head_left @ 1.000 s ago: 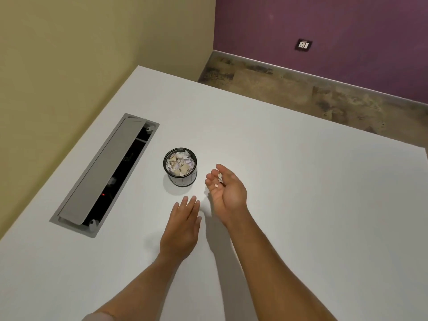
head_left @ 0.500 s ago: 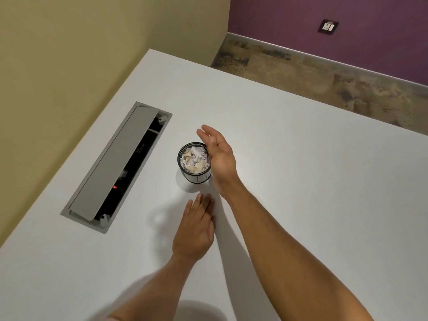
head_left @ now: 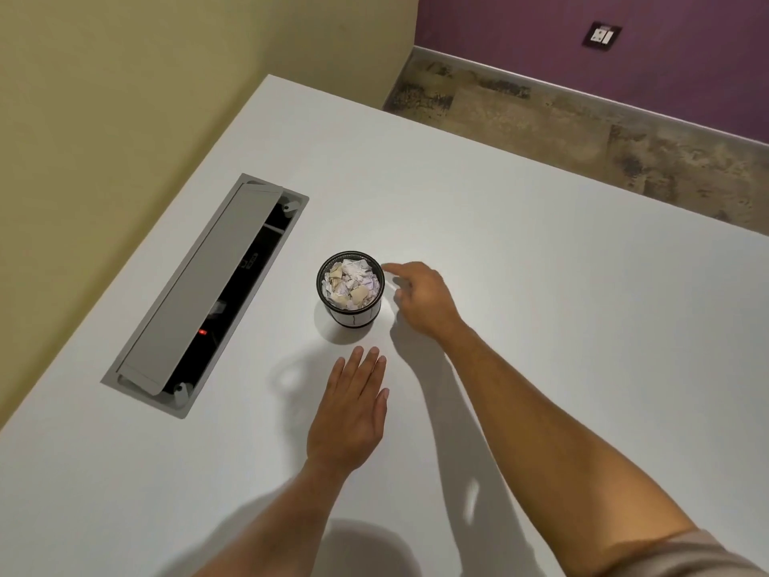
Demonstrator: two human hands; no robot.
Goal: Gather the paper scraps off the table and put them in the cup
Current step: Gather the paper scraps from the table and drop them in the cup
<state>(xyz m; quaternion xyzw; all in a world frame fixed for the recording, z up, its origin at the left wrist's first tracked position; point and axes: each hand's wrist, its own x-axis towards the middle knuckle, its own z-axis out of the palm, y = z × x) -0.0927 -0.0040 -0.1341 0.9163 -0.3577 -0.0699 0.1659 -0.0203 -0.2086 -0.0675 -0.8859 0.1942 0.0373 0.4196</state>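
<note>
- Broadly, a white table (head_left: 541, 285) fills most of the room as seen from above, pushed against a yellow-green wall (head_left: 125, 97), with a purple wall (head_left: 541, 27) beyond and a strip of mottled brown floor (head_left: 541, 118) between the table's far edge and that wall.
- Set into the table on the left is a long grey cable hatch (head_left: 195, 293); its lid is tilted up, the dark slot beside it shows a small red light.
- Two bare forearms reach in from the near edge, the right one with a beige sleeve at the lower corner.
- Left hand (head_left: 349, 418): it lies palm down on the table just in front of the cup, fingers straight and close together, holding nothing.
- Right hand (head_left: 420, 297): it hangs just to the right of the cup, back upward, index finger reaching toward the cup's far rim, the other fingers loosely curled; nothing shows in its grip, and I cannot tell whether it touches the cup.
- A black cup (head_left: 350, 316) with a pale band near its base stands upright near the middle of the table, between the hatch and the right hand.
- Paper scraps (head_left: 351, 283), white and tan, fill the cup nearly to its rim.
- A small wall socket (head_left: 601, 35) sits on the purple wall.
</note>
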